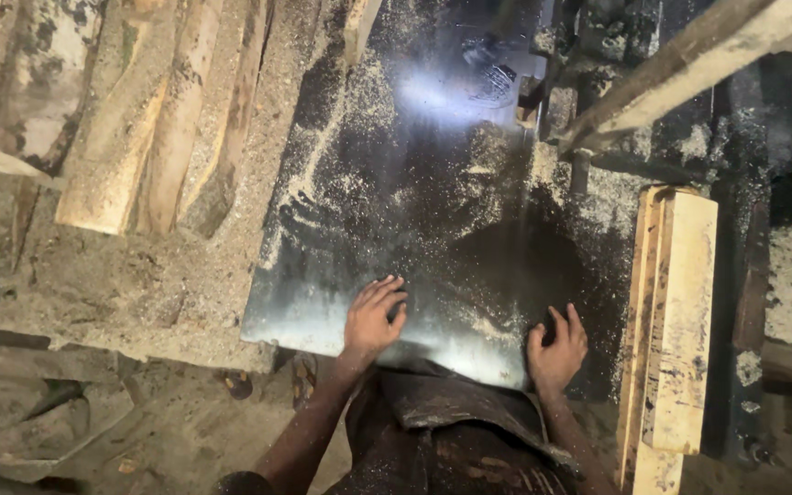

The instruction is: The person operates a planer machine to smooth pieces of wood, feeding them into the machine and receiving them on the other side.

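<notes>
A dark metal saw table (368, 229) dusted with sawdust fills the middle of the view. My left hand (373, 316) lies flat on its near edge, fingers slightly spread, holding nothing. My right hand (556, 348) rests on the table to the right, fingers curled loosely on the surface, with nothing in it. A pale squared timber plank (680, 321) lies along the table's right side, a short way right of my right hand. A thin saw blade line (526, 197) runs across the table beyond my hands.
Several rough log slabs (139, 137) are stacked at the upper left on a sawdust-covered floor. A long wooden beam (689, 64) crosses the upper right above dark machine parts (753, 275). More offcuts (38, 412) lie at the lower left.
</notes>
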